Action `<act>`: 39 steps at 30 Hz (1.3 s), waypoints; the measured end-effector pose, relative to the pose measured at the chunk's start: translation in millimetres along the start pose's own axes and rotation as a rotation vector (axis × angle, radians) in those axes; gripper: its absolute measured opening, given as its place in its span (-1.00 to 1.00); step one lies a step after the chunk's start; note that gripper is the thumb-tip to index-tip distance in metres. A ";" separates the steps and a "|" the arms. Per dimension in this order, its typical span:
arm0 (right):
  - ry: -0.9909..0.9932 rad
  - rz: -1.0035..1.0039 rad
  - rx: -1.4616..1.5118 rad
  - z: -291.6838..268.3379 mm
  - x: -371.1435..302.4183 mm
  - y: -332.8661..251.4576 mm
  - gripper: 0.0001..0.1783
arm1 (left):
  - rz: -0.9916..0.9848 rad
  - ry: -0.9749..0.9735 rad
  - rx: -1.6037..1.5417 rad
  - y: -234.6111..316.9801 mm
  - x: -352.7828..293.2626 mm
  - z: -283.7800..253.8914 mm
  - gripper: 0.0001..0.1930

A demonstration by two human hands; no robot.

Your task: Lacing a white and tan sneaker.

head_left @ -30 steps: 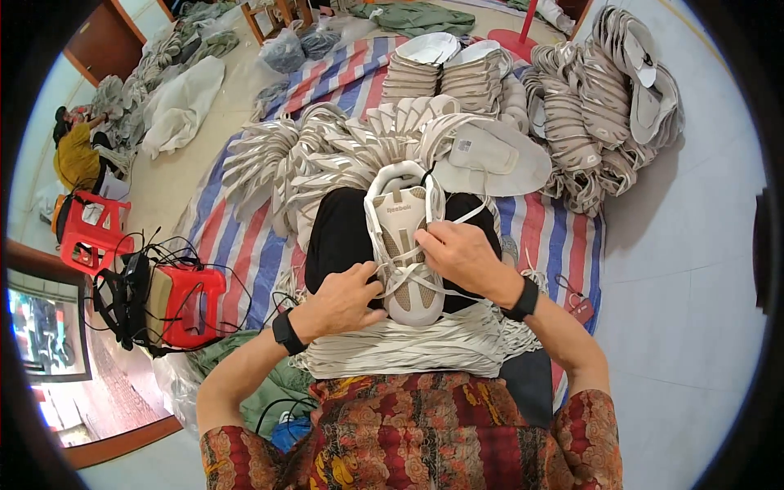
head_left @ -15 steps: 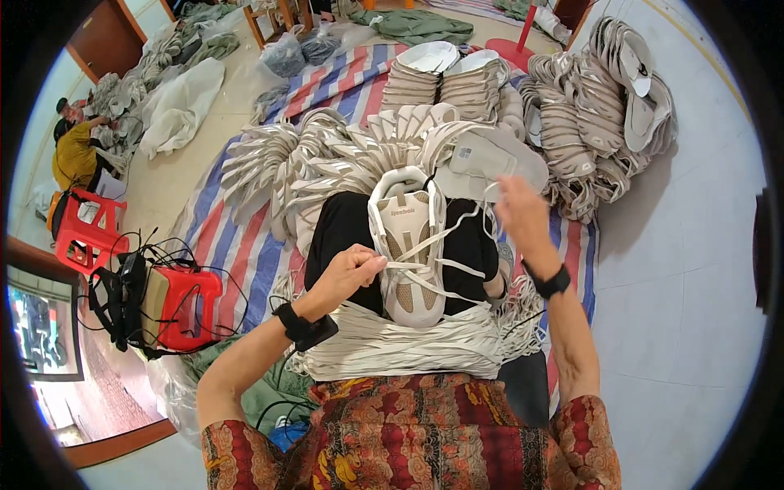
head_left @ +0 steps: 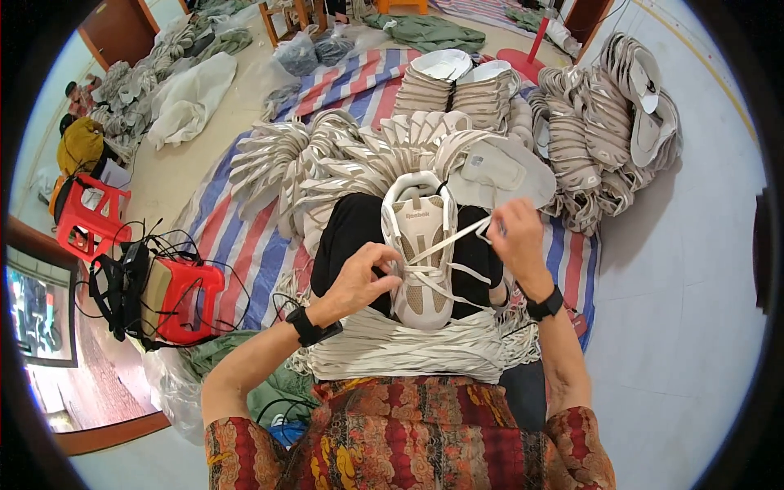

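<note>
Your right hand (head_left: 518, 238) is nearing the shoe (head_left: 422, 309), pinching lace (head_left: 467, 231); left hand (head_left: 361, 279), grip unclear; you're seemingly lacing, next needing tension.

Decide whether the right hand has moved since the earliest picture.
Yes: the right hand has shifted rightward and slightly forward, nearer the shoe pile at right.

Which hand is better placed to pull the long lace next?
Probably the right hand: the lace runs nearly straight from the shoe up to it. The left hand looks better placed for steadying, since it sits by the shoe's left side.
</note>
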State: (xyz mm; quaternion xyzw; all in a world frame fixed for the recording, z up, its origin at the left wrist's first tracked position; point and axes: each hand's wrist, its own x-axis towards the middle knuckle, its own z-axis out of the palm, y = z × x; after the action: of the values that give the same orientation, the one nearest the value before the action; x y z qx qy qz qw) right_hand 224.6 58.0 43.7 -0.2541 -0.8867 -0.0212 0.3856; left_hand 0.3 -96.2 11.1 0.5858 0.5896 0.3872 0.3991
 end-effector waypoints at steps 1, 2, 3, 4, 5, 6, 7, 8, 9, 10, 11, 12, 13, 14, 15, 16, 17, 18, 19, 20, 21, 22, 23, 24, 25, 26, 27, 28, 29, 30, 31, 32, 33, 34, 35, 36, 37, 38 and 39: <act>0.013 -0.073 0.100 -0.4 -0.9 0.6 -0.89 | -0.021 0.050 0.016 -0.9 0.7 -1.6 -0.68; 0.015 -0.075 0.106 1.0 -2.7 -6.8 -0.89 | -0.025 0.055 0.019 1.2 1.2 -4.6 -0.68; -0.198 0.213 0.447 1.4 -7.3 -17.9 -0.87 | 0.223 0.146 0.175 4.3 6.2 -6.0 -0.67; -0.409 0.505 0.784 2.1 -9.7 -26.6 -0.86 | 0.471 0.238 0.331 7.8 10.5 -6.5 -0.67; -0.534 0.682 1.038 -2.3 -4.0 -34.0 -0.81 | 0.500 0.261 0.382 11.6 13.2 -4.4 -0.67; -0.533 0.678 1.040 -3.6 1.0 -37.3 -0.81 | 0.500 0.263 0.386 14.1 16.9 -1.5 -0.67; -0.608 0.830 1.233 -3.9 6.0 -39.1 -0.80 | 0.559 0.258 0.431 16.9 20.8 1.4 -0.68; -0.685 0.985 1.420 -3.4 10.3 -43.0 -0.80 | 0.619 0.255 0.472 18.4 23.9 3.6 -0.69; -0.579 1.046 1.443 -0.4 14.5 -50.8 -0.80 | 0.654 0.227 0.484 10.4 29.1 7.4 -0.73; -0.581 1.044 1.441 3.0 15.3 -47.1 -0.80 | 0.655 0.230 0.484 6.5 31.5 8.4 -0.73; -0.338 1.088 1.494 5.3 13.7 -35.4 -0.81 | 0.660 0.171 0.538 4.5 36.6 12.1 -0.76; -0.097 1.121 1.539 7.7 9.5 -26.2 -0.82 | 0.658 0.114 0.596 3.5 38.7 13.9 -0.80; -0.069 1.152 1.520 5.5 2.9 -17.6 -0.84 | 0.663 0.109 0.595 2.3 39.7 16.6 -0.80; -0.065 1.149 1.520 6.1 -3.2 -13.9 -0.84 | 0.648 0.140 0.585 2.8 41.0 18.3 -0.82; -0.173 1.074 1.366 6.4 -11.4 -13.0 -0.82 | 0.633 0.171 0.574 3.1 42.5 19.4 -0.84; -0.274 0.997 1.209 7.0 -17.4 -10.3 -0.79 | 0.635 0.171 0.575 3.0 45.5 19.3 -0.84; -0.426 0.673 0.887 3.9 -13.9 -12.8 -0.66 | 0.634 0.156 0.592 3.4 46.5 18.2 -0.85; -0.428 0.674 0.892 1.6 -9.9 -15.5 -0.66 | 0.631 0.141 0.610 3.9 46.2 17.8 -0.86; -0.551 0.328 0.682 0.0 -5.0 -19.0 -0.59 | 0.626 0.139 0.613 4.7 44.9 19.3 -0.86; -0.648 -0.014 0.450 -1.0 1.7 -21.4 -0.52 | 0.678 0.174 0.585 7.5 48.1 22.0 -0.86; -0.583 -0.039 0.455 5.2 3.1 -22.0 -0.51 | 0.729 0.209 0.556 10.1 50.6 24.2 -0.86; -0.577 -0.037 0.452 7.1 5.7 -18.6 -0.51 | 0.735 0.206 0.558 12.5 51.1 26.0 -0.86; -0.567 -0.105 0.444 8.5 9.3 -15.4 -0.54 | 0.694 0.193 0.573 13.3 49.3 28.9 -0.85; -0.556 -0.173 0.436 9.3 12.2 -12.9 -0.57 | 0.653 0.179 0.588 14.1 49.0 31.1 -0.84; -0.553 -0.172 0.437 8.7 13.9 -11.0 -0.57 | 0.654 0.178 0.590 14.9 50.8 32.8 -0.84; -0.599 -0.198 0.354 6.8 17.2 -12.1 -0.57 | 0.651 0.175 0.617 15.3 51.7 33.7 -0.83; -0.644 -0.222 0.271 6.0 18.8 -12.8 -0.57 | 0.649 0.171 0.644 15.7 52.4 34.1 -0.81; -0.641 -0.222 0.273 7.8 17.4 -12.7 -0.57 | 0.648 0.169 0.648 16.0 51.7 34.2 -0.81; -0.603 -0.247 0.251 10.2 13.6 -11.4 -0.57 | 0.645 0.165 0.679 17.8 51.1 35.3 -0.82; -0.566 -0.273 0.228 12.8 9.4 -9.6 -0.56 | 0.642 0.161 0.710 19.6 51.6 36.1 -0.82; -0.563 -0.269 0.227 16.3 4.2 -6.5 -0.56 | 0.645 0.157 0.711 20.8 53.7 37.4 -0.82; -0.519 -0.266 0.241 19.1 0.7 -6.0 -0.55 | 0.680 0.135 0.751 21.5 54.5 38.7 -0.85; -0.475 -0.264 0.254 21.0 -2.7 -4.7 -0.54 | 0.714 0.112 0.792 22.2 55.2 40.0 -0.87; -0.472 -0.263 0.256 21.9 -6.0 -2.8 -0.54 | 0.714 0.110 0.794 22.9 55.5 41.0 -0.87; -0.443 -0.264 0.259 20.9 -7.3 -2.7 -0.55 | 0.707 0.092 0.804 24.5 55.5 42.5 -0.89; -0.413 -0.266 0.263 20.4 -8.2 -2.8 -0.56 | 0.699 0.075 0.815 25.9 55.3 43.5 -0.91; -0.413 -0.265 0.265 20.8 -8.3 -3.0 -0.56 | 0.698 0.073 0.815 27.1 55.8 43.5 -0.91; -0.409 -0.239 0.325 21.0 -7.0 -3.2 -0.58 | 0.695 0.068 0.846 29.3 57.4 43.2 -0.92; -0.406 -0.212 0.386 21.5 -5.6 -3.5 -0.61 | 0.691 0.064 0.877 31.3 57.5 42.9 -0.93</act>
State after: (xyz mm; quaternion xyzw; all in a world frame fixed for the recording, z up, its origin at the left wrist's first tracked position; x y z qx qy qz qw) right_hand 211.7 57.5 25.3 -0.0810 -0.9550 0.1586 0.2373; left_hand 52.1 -38.7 22.6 0.8442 0.4810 0.2313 -0.0501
